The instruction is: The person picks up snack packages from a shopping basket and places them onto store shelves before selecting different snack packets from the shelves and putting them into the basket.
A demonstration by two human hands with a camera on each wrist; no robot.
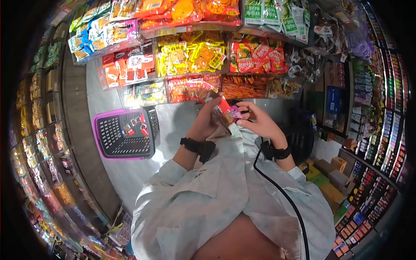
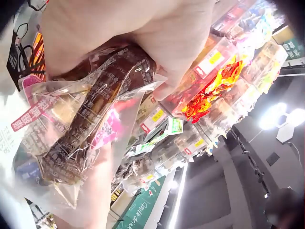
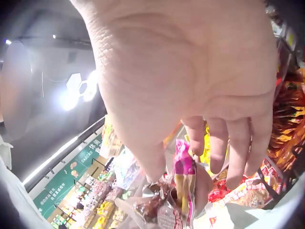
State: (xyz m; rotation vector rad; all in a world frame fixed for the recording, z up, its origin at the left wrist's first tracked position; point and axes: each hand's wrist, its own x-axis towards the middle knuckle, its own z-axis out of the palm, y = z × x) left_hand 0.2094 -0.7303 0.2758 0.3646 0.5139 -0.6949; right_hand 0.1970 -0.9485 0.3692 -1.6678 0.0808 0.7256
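Note:
My left hand [image 1: 207, 119] grips a brown snack packet [image 2: 102, 102] in a clear printed wrapper, along with a red packet [image 1: 223, 105]. Facing it, my right hand [image 1: 261, 123] pinches a small pink-and-yellow packet [image 3: 185, 171] between thumb and fingers. In the right wrist view the brown wrapper lies right beside the pink one, below the thumb [image 3: 151, 164]. Both hands are close together in front of the chest, at the lower edge of the snack display. The palm of the right hand [image 3: 190, 67] fills the top of its wrist view.
A black basket with a purple rim [image 1: 97, 134] stands on the floor to the left, a few red and white packets [image 1: 135, 125] inside. Ahead rise tiered bins of yellow packets [image 1: 190, 56] and red packets [image 1: 260, 54]. Shelves line both sides; cardboard boxes [image 1: 336, 173] sit at right.

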